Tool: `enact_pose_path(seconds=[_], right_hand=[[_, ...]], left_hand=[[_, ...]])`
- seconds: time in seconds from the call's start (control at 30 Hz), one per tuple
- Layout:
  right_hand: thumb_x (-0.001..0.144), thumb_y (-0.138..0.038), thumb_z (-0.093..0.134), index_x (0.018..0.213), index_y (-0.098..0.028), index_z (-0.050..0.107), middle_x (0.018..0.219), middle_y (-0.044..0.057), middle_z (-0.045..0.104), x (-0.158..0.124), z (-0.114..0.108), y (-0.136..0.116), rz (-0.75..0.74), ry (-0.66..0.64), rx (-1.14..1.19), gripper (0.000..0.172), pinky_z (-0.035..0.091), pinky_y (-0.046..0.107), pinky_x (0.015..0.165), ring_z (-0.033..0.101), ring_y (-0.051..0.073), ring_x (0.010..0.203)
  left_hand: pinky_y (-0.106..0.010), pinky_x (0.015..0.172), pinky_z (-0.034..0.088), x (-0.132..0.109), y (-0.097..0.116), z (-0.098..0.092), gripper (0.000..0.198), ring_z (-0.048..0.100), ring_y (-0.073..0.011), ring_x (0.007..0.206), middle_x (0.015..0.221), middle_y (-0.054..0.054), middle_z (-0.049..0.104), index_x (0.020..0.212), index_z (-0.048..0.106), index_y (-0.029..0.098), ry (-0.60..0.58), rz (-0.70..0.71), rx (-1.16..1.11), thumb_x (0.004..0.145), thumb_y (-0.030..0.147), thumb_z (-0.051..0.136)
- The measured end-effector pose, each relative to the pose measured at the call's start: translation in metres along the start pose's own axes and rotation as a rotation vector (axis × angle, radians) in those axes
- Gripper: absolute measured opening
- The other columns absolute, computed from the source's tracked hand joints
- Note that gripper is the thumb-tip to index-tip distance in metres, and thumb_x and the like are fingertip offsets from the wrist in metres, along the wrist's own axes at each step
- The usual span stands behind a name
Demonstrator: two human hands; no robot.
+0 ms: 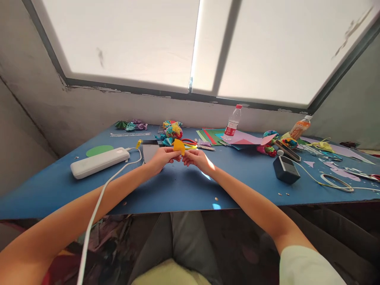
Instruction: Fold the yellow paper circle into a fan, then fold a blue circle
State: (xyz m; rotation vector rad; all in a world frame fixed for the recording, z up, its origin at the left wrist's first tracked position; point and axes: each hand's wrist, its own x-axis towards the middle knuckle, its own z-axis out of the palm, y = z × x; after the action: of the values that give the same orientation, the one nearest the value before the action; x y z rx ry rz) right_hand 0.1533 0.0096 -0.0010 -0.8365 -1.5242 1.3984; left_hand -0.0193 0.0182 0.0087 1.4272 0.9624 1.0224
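A small orange-yellow piece of paper (178,145) is held up over the blue table, between my two hands. My left hand (165,157) pinches it from the left, fingers closed. From the right, my right hand (197,158) has its thumb and fingers pressed together at the paper's lower edge. Its fingertips partly hide that edge. Just beyond the hands are red-and-yellow handled scissors (190,143) and a folded teal paper piece (168,141). A dark-edged grey flat object (150,149) lies behind my left hand, partly covered by it.
A white power bank (99,162) trails a cable across my left forearm. Colourful paper balls (172,130), a red-capped bottle (233,123), paper sheets (249,137) and an orange drink bottle (301,126) stand farther back. A black cube-shaped device (286,170) sits right, near paper scraps.
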Motion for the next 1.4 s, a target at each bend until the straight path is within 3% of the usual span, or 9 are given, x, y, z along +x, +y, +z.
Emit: enact_pose_path(seconds=[0.47, 0.63, 0.93, 1.17, 1.4], right_hand=[[0.063, -0.051, 0.070, 0.071, -0.013, 0.062, 0.061, 0.001, 0.059, 0.004, -0.003, 0.003, -0.050, 0.047, -0.055, 0.040, 0.043, 0.025, 0.055, 0.054, 0.010, 0.056], [0.068, -0.047, 0.069, 0.070, -0.012, 0.060, 0.061, 0.000, 0.056, 0.002, -0.002, 0.002, -0.004, -0.068, 0.072, 0.036, 0.038, 0.023, 0.052, 0.050, 0.008, 0.054], [0.062, -0.031, 0.073, 0.066, -0.014, 0.052, 0.056, -0.005, 0.046, 0.003, -0.007, -0.003, 0.101, -0.044, 0.293, 0.027, 0.026, 0.020, 0.047, 0.038, 0.005, 0.050], [0.066, -0.028, 0.068, 0.063, -0.015, 0.049, 0.054, -0.005, 0.042, 0.006, -0.013, 0.002, 0.115, -0.093, 0.306, 0.024, 0.024, 0.020, 0.047, 0.035, 0.005, 0.049], [0.068, -0.030, 0.068, 0.067, -0.014, 0.051, 0.057, -0.004, 0.044, 0.006, -0.011, 0.005, 0.093, -0.129, 0.279, 0.023, 0.023, 0.021, 0.047, 0.036, 0.005, 0.050]], left_hand=[[-0.023, 0.052, 0.033, -0.006, 0.007, 0.004, 0.031, 0.052, -0.0122, 0.061, 0.067, -0.004, 0.062, 0.072, 0.068, 0.013, 0.006, -0.014, -0.014, 0.061, 0.042, 0.072], [-0.023, 0.048, 0.029, -0.010, 0.009, 0.008, 0.031, 0.044, -0.0091, 0.052, 0.057, -0.001, 0.054, 0.061, 0.063, 0.012, -0.020, -0.008, -0.031, 0.061, 0.041, 0.072], [-0.022, 0.049, 0.032, -0.007, 0.013, 0.005, 0.033, 0.047, -0.0092, 0.055, 0.062, -0.002, 0.055, 0.068, 0.063, 0.012, -0.017, 0.015, -0.075, 0.065, 0.045, 0.067], [-0.021, 0.048, 0.034, -0.002, 0.008, 0.001, 0.029, 0.049, -0.0101, 0.056, 0.061, -0.002, 0.054, 0.075, 0.064, 0.012, -0.059, 0.017, -0.032, 0.060, 0.037, 0.071], [-0.021, 0.047, 0.038, -0.003, 0.010, 0.000, 0.028, 0.051, -0.0107, 0.053, 0.060, -0.002, 0.056, 0.075, 0.064, 0.012, -0.004, 0.094, 0.101, 0.064, 0.039, 0.065]])
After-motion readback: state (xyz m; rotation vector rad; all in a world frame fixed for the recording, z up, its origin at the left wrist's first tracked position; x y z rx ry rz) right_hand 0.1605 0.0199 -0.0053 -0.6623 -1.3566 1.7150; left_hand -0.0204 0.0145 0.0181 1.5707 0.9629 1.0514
